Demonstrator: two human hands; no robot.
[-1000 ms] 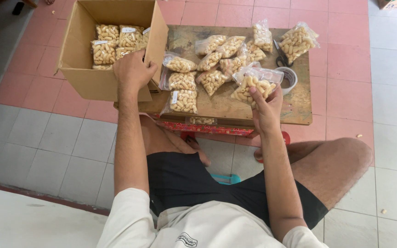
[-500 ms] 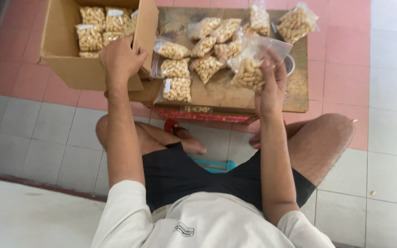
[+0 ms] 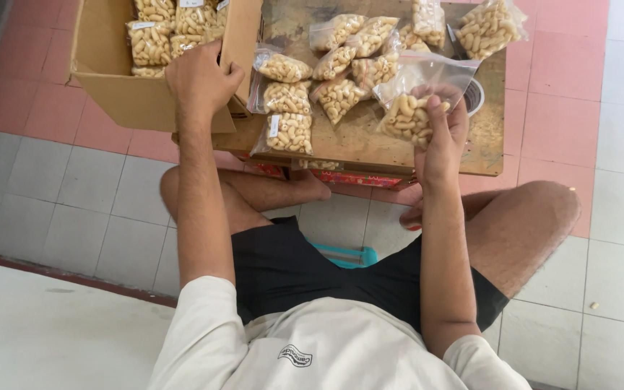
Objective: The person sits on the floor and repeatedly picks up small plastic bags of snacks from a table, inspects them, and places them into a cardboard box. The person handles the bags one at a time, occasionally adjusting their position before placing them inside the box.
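Right hand [image 3: 442, 137] raised over the near right part of the wooden tabletop [image 3: 492, 137], fingers pinched on a clear bag of pale snack pieces [image 3: 414, 108] — bag held upright, off the surface. Left hand [image 3: 200, 79] closed over the near right wall of the cardboard box [image 3: 106, 72], box holding more bags. Other filled bags [image 3: 287, 97] lying loose between box and held bag.

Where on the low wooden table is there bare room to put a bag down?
Bare wood lies along the near edge of the table, between the labelled bag and the bag in the right hand. The far half is crowded with bags; the box covers the left end.
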